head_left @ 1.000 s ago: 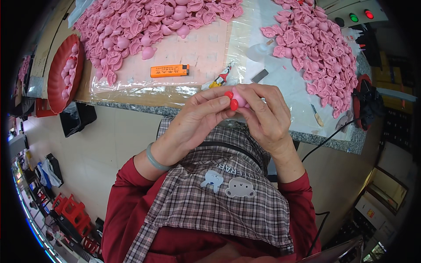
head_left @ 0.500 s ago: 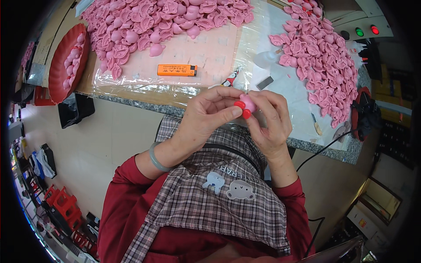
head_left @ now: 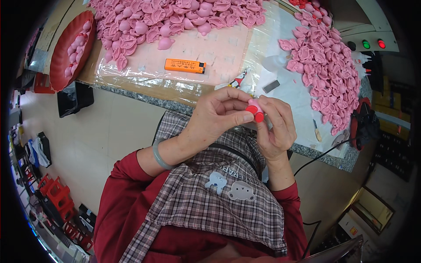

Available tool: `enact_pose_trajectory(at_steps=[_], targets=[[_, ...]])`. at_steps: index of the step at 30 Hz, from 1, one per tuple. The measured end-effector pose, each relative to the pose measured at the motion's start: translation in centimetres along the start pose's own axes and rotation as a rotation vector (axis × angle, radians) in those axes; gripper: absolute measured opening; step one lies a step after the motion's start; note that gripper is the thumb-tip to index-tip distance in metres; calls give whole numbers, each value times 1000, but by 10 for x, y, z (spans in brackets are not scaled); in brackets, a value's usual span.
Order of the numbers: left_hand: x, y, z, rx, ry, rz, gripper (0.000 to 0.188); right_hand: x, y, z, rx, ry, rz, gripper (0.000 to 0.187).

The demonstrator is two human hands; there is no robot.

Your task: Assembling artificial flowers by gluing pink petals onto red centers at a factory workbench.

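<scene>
Between both hands, just in front of the table's near edge, is a small pink figure part with two round red ends facing me. My left hand pinches it from the left, thumb against one red end. From the right, the fingers and thumb of my right hand close on the same part. My fingers cover much of its pink body. Beyond the hands lie a small red, white and black tool and a dark grey block.
A large heap of pink moulded parts lies at the back, another heap at right. An orange lighter rests on the plastic-covered table. A red dish holds finished-looking pink-and-red pieces. A thin-bladed knife lies near the right edge.
The pink part has turned in my fingers, so its red ends face me more squarely. Both hands keep their hold, and the view has shifted slightly.
</scene>
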State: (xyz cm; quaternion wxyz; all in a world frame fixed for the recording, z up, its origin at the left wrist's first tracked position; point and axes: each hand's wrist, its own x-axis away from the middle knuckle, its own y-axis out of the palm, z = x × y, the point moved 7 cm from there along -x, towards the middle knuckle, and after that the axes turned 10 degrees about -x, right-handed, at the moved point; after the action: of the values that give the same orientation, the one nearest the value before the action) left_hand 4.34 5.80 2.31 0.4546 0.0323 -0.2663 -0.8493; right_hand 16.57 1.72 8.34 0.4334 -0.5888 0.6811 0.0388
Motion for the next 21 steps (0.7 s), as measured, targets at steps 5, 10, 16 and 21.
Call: enact_pose_trajectory(at_steps=[5,10,16,21], targets=[[3,3,9,72,63,-20,32,4,-4,10,-199,154,43,32],[0,1,7,-42,166,-40,27,13,0,21,-430,286,9,35],[1,1,13,-108,317,-9,21,17,1,21,-497,342,58,33],[4,-1,14,-173,359,18,16,19,3,19,-447,298,80,33]])
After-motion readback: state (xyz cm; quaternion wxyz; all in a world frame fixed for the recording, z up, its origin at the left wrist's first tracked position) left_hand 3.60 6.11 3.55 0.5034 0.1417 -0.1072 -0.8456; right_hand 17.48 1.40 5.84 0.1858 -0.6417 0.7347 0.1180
